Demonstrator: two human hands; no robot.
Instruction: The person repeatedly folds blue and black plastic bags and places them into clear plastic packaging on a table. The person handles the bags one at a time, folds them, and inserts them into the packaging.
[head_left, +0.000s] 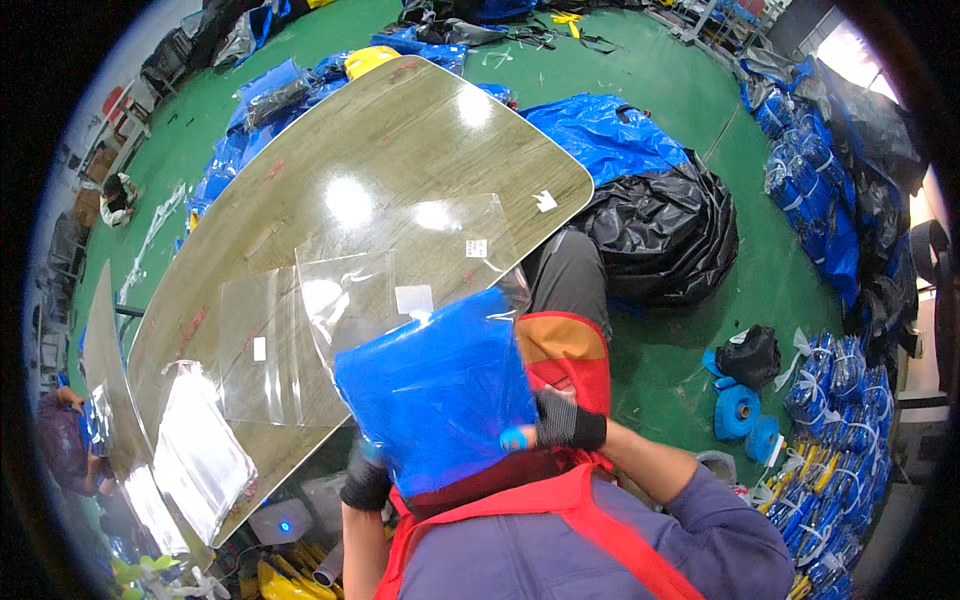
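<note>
A folded blue sheet (pixel 435 385) of tarpaulin-like plastic is in front of my chest, at the near edge of the wood-patterned table (pixel 400 130). Clear plastic film, apparently a bag (pixel 345 290), lies over and beyond it on the tabletop. My right hand (pixel 570 424), in a dark glove with blue on a fingertip, grips the sheet's right side. At the lower left edge of the sheet is my left hand (pixel 366 478), also in a dark glove; its fingers are mostly hidden behind the sheet.
A stack of clear bags (pixel 200 455) lies at the table's near left. Beyond the right edge sits a large black and blue bundle (pixel 660 225). Tied blue bundles (pixel 835 390) and blue rolls (pixel 737 412) stand on the green floor. Another person (pixel 65 430) is at far left.
</note>
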